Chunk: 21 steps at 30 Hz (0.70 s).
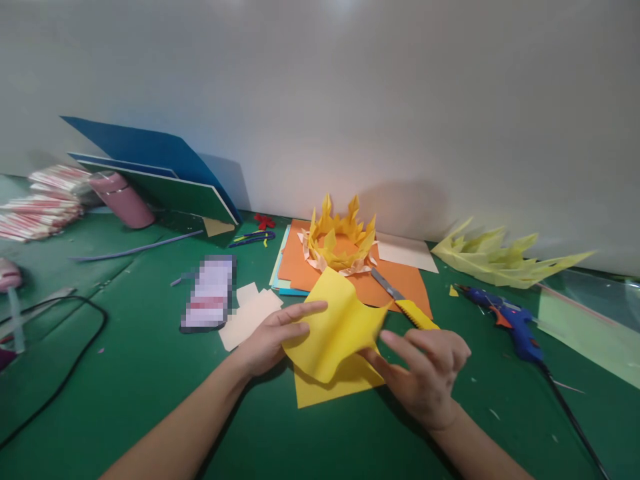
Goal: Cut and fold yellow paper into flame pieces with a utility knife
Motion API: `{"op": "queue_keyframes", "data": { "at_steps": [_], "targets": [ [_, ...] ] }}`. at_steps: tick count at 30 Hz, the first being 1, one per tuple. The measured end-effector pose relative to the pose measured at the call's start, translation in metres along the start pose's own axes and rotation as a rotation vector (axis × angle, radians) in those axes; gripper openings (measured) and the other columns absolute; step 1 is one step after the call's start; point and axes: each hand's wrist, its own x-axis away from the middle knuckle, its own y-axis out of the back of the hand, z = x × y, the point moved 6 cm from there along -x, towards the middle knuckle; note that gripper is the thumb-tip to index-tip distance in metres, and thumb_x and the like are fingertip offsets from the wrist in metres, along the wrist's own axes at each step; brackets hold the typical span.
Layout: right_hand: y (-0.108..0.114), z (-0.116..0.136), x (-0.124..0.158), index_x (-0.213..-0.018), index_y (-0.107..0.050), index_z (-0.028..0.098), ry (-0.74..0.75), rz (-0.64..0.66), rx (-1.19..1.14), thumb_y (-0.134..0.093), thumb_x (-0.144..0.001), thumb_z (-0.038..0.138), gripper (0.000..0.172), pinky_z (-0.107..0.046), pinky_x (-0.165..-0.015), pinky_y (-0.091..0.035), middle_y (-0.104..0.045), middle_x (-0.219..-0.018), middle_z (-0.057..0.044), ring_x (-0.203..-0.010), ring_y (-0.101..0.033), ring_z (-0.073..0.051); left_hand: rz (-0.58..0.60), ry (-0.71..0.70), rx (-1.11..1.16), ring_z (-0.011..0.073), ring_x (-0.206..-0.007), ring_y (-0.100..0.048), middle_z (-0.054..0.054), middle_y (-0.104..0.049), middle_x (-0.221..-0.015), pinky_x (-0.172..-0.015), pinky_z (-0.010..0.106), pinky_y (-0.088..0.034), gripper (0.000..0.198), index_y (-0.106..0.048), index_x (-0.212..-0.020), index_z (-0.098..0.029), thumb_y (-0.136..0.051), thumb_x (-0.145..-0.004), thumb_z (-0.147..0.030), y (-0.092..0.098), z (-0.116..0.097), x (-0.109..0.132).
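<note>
Nearest the camera, two bare forearms reach in. The left hand [273, 337] grips the left edge of a yellow paper [335, 333], fingers flat on top. The sheet hangs curled between both hands, just above a green mat [150, 373]. The right hand [430, 373] pinches its lower right edge. The paper looks thin, light and floppy, easily creased, so the edges give the best hold. Just beyond the right hand lies a yellow utility knife [417, 315], and further right a blue glue gun [515, 327].
</note>
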Motion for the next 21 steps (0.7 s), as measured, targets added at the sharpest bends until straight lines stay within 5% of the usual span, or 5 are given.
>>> {"op": "queue_keyframes", "data": {
  "at_steps": [4, 9, 17, 21],
  "targets": [
    [-0.015, -0.024, 0.007, -0.123, -0.043, 0.028, -0.355, -0.017, -0.253, -0.078, -0.065, 0.053, 0.072, -0.036, -0.067, -0.043, -0.046, -0.084, -0.001, -0.069, -0.046, -0.019, -0.018, -0.057, 0.012, 0.0242, -0.098, -0.063, 0.007, -0.065, -0.122, -0.079, 0.028, -0.046, 0.038, -0.073, -0.104, -0.023, -0.076, -0.067, -0.031, 0.000, -0.005, 0.002],
    [-0.056, -0.032, 0.032, -0.113, -0.035, 0.027, -0.702, 0.169, -0.739, -0.058, -0.073, 0.069, 0.063, -0.030, -0.059, -0.049, -0.046, -0.093, -0.003, -0.076, -0.055, -0.019, 0.012, -0.070, 0.037, 0.0241, -0.092, -0.064, 0.011, -0.067, -0.116, -0.080, 0.033, -0.048, 0.050, -0.070, -0.110, -0.023, -0.076, -0.066, -0.046, 0.000, -0.003, 0.002],
    [-0.055, -0.009, 0.016, -0.117, -0.052, 0.028, -0.481, 0.408, -0.769, -0.039, -0.089, 0.061, 0.045, -0.033, -0.079, -0.055, -0.046, -0.118, -0.010, -0.109, -0.054, -0.024, -0.026, -0.164, -0.112, 0.0306, -0.117, -0.054, 0.010, -0.061, -0.126, -0.091, 0.042, -0.044, 0.051, -0.069, -0.102, -0.024, -0.062, -0.072, -0.064, 0.000, -0.004, -0.001],
    [-0.057, 0.003, 0.005, -0.126, -0.054, 0.030, -0.395, 0.553, -0.693, -0.046, -0.090, 0.052, 0.043, -0.040, -0.092, -0.050, -0.043, -0.129, -0.012, -0.118, -0.050, -0.027, 0.036, -0.093, 0.082, 0.0290, -0.095, -0.066, 0.012, -0.069, -0.110, -0.083, 0.040, -0.049, 0.057, -0.064, -0.107, -0.020, -0.077, -0.062, -0.054, -0.008, 0.001, -0.002]
  ]
}}
